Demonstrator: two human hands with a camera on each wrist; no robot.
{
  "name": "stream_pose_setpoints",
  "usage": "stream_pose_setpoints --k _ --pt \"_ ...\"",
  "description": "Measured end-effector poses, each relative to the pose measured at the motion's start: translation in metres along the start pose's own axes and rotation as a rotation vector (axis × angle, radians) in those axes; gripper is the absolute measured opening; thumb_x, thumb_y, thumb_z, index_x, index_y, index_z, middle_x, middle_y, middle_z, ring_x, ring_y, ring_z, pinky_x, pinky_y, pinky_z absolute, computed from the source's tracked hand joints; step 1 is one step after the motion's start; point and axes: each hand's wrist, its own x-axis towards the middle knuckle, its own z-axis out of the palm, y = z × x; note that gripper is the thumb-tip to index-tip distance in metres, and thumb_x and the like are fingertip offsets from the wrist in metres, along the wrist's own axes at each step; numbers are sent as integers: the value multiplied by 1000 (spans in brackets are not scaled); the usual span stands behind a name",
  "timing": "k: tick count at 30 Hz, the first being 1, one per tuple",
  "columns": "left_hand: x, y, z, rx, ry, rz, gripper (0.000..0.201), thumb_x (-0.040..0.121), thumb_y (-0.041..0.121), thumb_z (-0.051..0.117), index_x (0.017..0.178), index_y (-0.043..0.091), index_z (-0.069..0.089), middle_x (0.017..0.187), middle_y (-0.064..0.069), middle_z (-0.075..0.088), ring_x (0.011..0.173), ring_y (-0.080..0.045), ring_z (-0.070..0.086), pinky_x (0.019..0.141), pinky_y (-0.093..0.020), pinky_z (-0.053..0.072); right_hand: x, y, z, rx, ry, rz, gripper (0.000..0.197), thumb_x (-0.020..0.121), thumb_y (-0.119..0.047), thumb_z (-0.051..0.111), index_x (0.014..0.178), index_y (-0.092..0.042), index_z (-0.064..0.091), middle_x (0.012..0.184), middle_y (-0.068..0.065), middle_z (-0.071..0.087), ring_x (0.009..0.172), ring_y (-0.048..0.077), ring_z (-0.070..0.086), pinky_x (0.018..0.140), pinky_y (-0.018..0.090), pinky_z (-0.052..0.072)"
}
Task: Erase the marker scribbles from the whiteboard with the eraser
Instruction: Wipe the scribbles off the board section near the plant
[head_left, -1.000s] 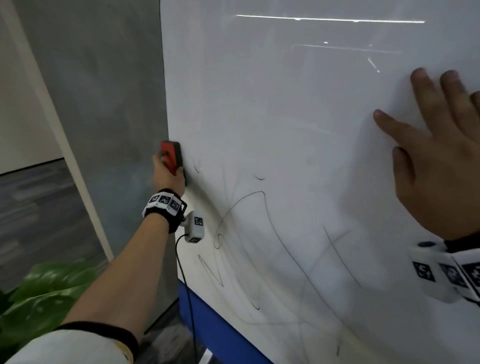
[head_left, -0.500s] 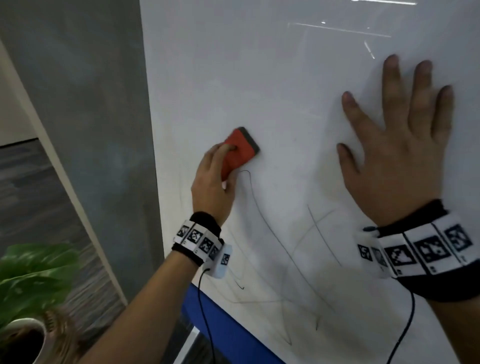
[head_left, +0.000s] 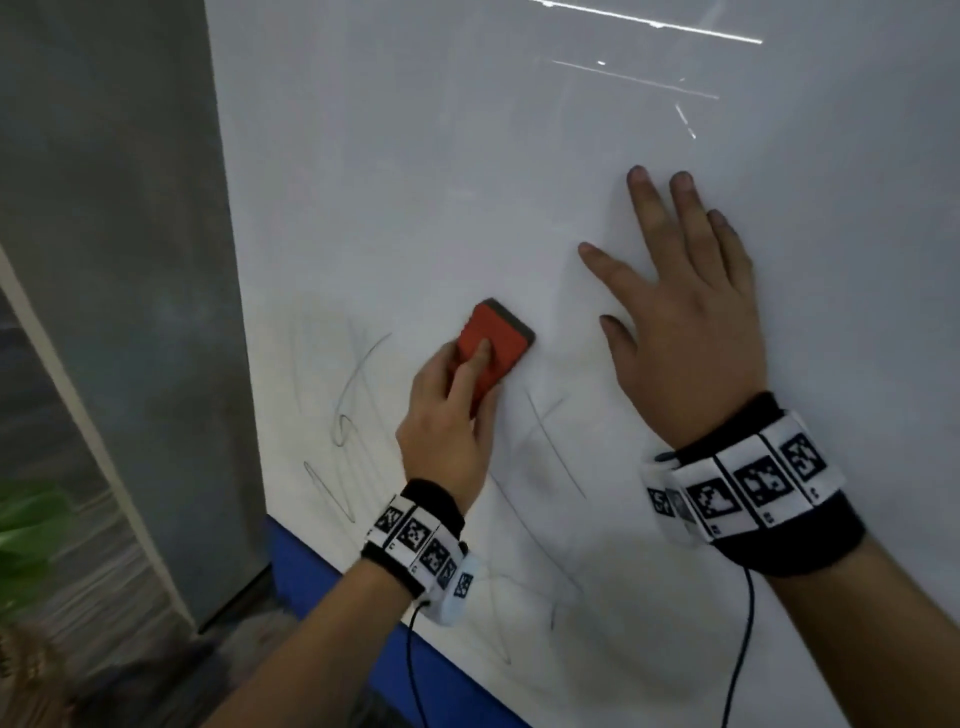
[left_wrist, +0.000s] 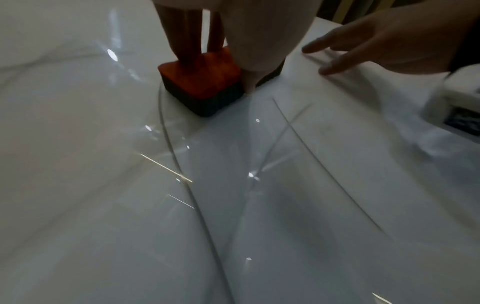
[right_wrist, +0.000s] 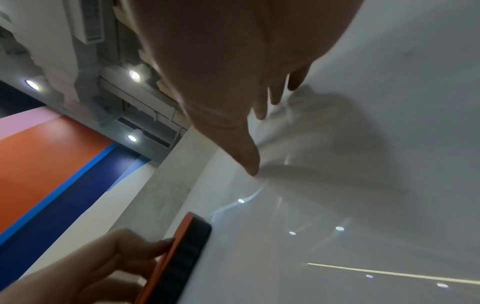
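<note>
The whiteboard (head_left: 467, 156) stands upright and fills most of the head view. Thin black marker scribbles (head_left: 343, 415) run across its lower part, with more lines (head_left: 556, 447) under my hands. My left hand (head_left: 457, 395) grips the red eraser (head_left: 493, 345) and presses its dark felt side against the board, index finger on its back. The left wrist view shows the eraser (left_wrist: 205, 82) at the top end of a curved line (left_wrist: 182, 164). To the eraser's right, my right hand (head_left: 685, 332) lies flat on the board with fingers spread. The eraser (right_wrist: 182, 257) also shows in the right wrist view.
A grey wall (head_left: 114, 260) borders the board's left edge. A blue strip (head_left: 311, 566) runs under the board's bottom edge. A green plant (head_left: 26, 535) is at the lower left. Cables (head_left: 743, 649) hang from both wristbands.
My left hand has carried the eraser from the board's left edge rightwards, close to my right hand. The right hand has stayed flat on the board.
</note>
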Motion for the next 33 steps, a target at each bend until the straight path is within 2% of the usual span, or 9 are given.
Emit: stream_pose_setpoints --k 2,4,7,9,13,17,23,29,33 --pt "5 2 -14 22 -56 105 42 94 23 77 132 20 63 132 -6 61 117 -24 60 70 -28 51 -4 -5 1 -5 37 50 53 88 -17 72 139 -24 60 168 12 22 156 35 20 126 49 11" --pt "32 -18 -27 61 -73 102 40 92 19 79 129 15 64 129 -10 63 116 -29 59 76 -34 55 -12 -4 -1 -30 60 96 52 89 -23 71 140 -25 58 168 11 22 155 34 21 125 52 11" --pt "82 -40 -42 3 28 -233 44 95 23 73 135 12 58 127 -13 61 114 -35 59 91 -51 56 -26 13 -10 -72 89 139 56 92 -35 70 144 -27 52 168 11 22 155 36 21 124 55 11" --pt "83 -21 -37 46 57 -297 44 98 28 68 138 15 54 129 -10 59 114 -32 57 87 -49 55 -37 25 -14 -91 92 145 58 94 -38 68 147 -27 49 168 12 23 154 37 21 124 56 12" --pt "-4 45 -3 35 -10 -39 39 96 23 74 132 18 61 128 -8 60 112 -28 58 72 -35 52 -53 36 -14 -105 73 114 58 96 -34 66 150 -24 48 168 14 23 154 38 22 124 57 13" --pt "-98 69 21 4 -174 49 40 90 17 79 126 24 61 129 -10 64 116 -29 60 64 -37 62 -66 38 -13 -110 45 113 57 98 -30 62 151 -23 45 169 14 19 155 38 19 125 55 11" --pt "-88 51 2 63 -350 270 45 81 8 86 118 20 64 123 -12 67 109 -33 63 57 -36 60 -81 34 -13 -54 10 128 56 99 -28 57 153 -24 42 169 14 16 156 39 15 126 55 8" --pt "65 -43 -52 68 -94 -337 41 91 22 75 125 12 54 121 -12 63 108 -34 63 86 -46 55 -81 32 -16 -45 -1 135 56 99 -28 57 153 -24 41 170 13 12 157 38 12 127 54 6" --pt "119 -66 -52 37 -33 -529 46 95 23 68 135 13 47 126 -14 62 113 -37 64 88 -39 51 -78 23 -15 -40 -3 186 58 96 -25 61 152 -25 43 170 14 11 157 40 10 126 56 4"
